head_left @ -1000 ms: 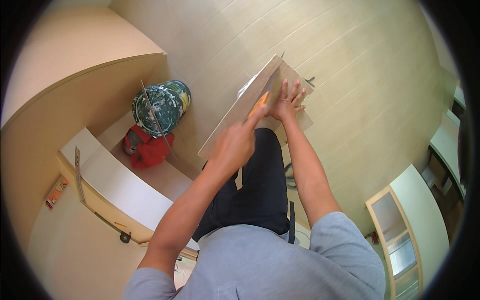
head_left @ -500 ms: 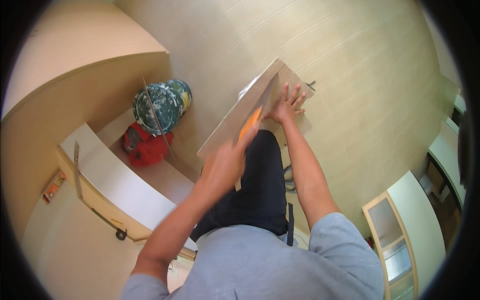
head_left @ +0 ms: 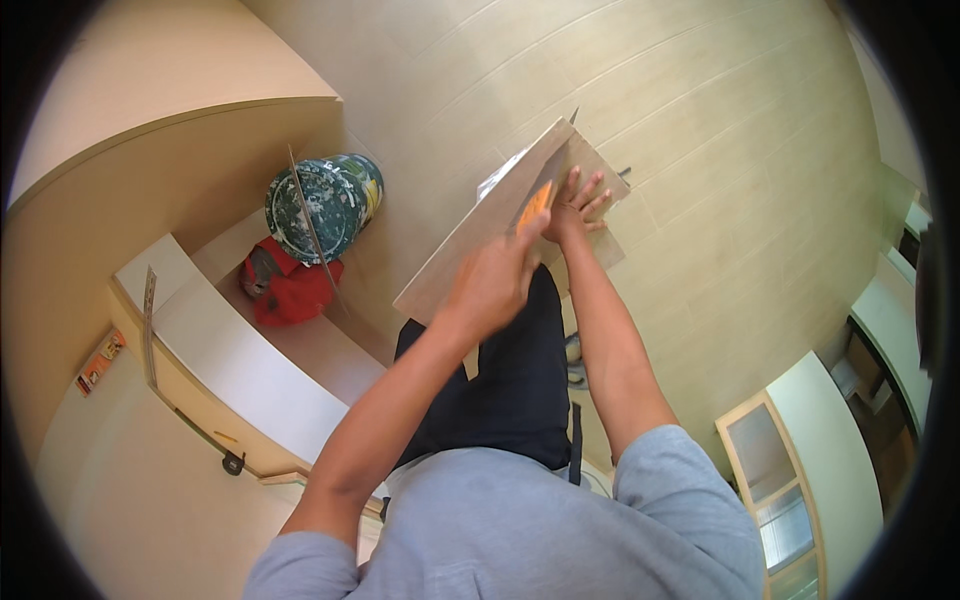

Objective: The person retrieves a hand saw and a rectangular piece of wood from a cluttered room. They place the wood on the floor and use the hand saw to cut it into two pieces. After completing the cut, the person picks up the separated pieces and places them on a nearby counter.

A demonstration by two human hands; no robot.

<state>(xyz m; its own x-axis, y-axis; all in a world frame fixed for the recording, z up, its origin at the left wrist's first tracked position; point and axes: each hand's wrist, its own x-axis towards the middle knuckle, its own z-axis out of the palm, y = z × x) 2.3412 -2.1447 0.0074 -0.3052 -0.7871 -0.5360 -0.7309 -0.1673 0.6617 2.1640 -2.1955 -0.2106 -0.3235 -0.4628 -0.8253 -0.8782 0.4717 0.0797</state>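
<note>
Saw's slid to the far side since half a second ago, left hand clenched round it, right hand flat on the board, fingers spread.

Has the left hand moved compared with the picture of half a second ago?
Yes. Judged against the board, the left hand has moved forward and rightward, away from the body.

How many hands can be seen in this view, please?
2: the left hand grips the orange-handled saw, and the right hand lies with spread fingers on the board. No others are visible.
</note>
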